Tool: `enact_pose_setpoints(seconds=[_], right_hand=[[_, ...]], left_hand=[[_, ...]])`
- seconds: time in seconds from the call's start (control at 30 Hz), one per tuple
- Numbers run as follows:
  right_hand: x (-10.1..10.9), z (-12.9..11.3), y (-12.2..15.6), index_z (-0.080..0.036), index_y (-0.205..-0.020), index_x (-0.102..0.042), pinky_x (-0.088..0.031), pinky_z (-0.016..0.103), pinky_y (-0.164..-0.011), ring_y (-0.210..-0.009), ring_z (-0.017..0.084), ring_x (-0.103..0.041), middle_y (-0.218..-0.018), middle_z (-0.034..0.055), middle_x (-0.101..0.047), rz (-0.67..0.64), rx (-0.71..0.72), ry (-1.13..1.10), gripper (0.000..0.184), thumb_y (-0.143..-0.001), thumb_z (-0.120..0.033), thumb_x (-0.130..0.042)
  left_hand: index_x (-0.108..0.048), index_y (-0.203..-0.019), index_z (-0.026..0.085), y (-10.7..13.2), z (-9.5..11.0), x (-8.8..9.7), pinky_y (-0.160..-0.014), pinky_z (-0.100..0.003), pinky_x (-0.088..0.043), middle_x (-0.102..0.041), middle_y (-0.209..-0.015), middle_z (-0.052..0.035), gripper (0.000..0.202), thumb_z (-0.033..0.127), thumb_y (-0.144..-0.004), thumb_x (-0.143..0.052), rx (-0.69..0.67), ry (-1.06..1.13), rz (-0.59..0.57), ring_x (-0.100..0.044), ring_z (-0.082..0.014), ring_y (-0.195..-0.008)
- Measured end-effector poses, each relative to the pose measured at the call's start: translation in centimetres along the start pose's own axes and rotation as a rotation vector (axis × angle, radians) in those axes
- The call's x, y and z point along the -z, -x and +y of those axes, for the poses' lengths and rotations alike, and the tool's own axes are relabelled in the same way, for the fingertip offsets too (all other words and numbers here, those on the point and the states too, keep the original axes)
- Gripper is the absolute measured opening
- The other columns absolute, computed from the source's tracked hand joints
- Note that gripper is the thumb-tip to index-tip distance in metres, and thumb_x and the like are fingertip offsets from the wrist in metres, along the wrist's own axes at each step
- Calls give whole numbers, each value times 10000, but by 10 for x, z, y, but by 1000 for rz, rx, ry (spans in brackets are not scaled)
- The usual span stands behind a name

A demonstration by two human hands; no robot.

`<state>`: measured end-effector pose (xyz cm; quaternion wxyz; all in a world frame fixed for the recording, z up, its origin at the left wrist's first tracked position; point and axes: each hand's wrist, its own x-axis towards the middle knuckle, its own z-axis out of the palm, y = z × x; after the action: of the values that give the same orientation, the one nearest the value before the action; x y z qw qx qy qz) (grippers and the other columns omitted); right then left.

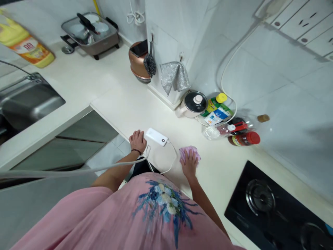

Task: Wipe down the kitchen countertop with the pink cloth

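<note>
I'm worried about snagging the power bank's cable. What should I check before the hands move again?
1. Right hand on the pink cloth: ok, fingers spread over it.
2. Left hand apart from the power bank: cannot tell, edges meet in view.
3. White cable well away from the cloth: not ok, it loops close beside it.
4. Cloth apart from the black cooktop: ok, counter lies between.

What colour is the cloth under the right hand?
The cloth under the right hand is pinkish lilac, seen in the head view.
</note>
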<state>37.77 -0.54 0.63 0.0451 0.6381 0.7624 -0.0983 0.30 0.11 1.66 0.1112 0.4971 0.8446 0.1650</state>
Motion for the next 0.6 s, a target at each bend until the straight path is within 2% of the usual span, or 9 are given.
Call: enact_pose_setpoints(seconds=[0.17, 0.27, 0.33, 0.4, 0.47, 0.6], right_hand=[[-9, 58, 64, -210, -1682, -293, -210, 669, -1260, -1641, 363, -124, -1770, 150, -208, 84, -369, -24, 723, -1051, -544, -183], [-16, 63, 90, -198, -1689, -268, -248, 703, -1227, -1635, 382, -145, -1756, 194, -225, 137, -561, -75, 750, -1041, -559, -160], [-18, 46, 95, -190, -1691, -258, -260, 731, -1207, -1632, 405, -138, -1756, 212, -208, 133, -654, -100, 753, -1037, -554, -178], [-20, 14, 90, -179, -1688, -267, -246, 750, -1203, -1627, 424, -138, -1756, 219, -200, 115, -659, -115, 752, -1035, -546, -205], [-21, -24, 79, -183, -1676, -307, -228, 755, -1209, -1621, 431, -154, -1752, 211, -222, 82, -536, -127, 742, -1029, -544, -260], [-23, -87, 58, -222, -1636, -411, -221, 722, -1231, -1616, 430, -184, -1744, 177, -272, -16, -161, -127, 728, -994, -565, -415]], left_hand=[[-590, -1503, 211, -1, 0, 1, -1248, -542, -208, -506, -1620, -143, 605, 244, -904, -511, 7, 12, -8, -346, -326, -1551], [-541, -1548, 192, -2, 1, 2, -1251, -546, -206, -501, -1622, -153, 639, 244, -913, -497, 7, 34, -16, -344, -330, -1552], [-509, -1571, 173, -2, 1, 2, -1256, -547, -202, -490, -1628, -160, 657, 244, -918, -482, 11, 52, -23, -335, -333, -1557], [-482, -1587, 163, -1, 1, 3, -1261, -553, -196, -475, -1635, -166, 676, 243, -915, -480, 10, 72, -32, -324, -338, -1561], [-459, -1599, 171, -1, -1, 4, -1264, -558, -196, -463, -1641, -168, 701, 249, -903, -498, 10, 95, -42, -324, -342, -1560], [-382, -1633, 153, -4, -8, 8, -1256, -563, -228, -396, -1674, -201, 795, 295, -871, -560, 10, 123, -33, -315, -363, -1564]])
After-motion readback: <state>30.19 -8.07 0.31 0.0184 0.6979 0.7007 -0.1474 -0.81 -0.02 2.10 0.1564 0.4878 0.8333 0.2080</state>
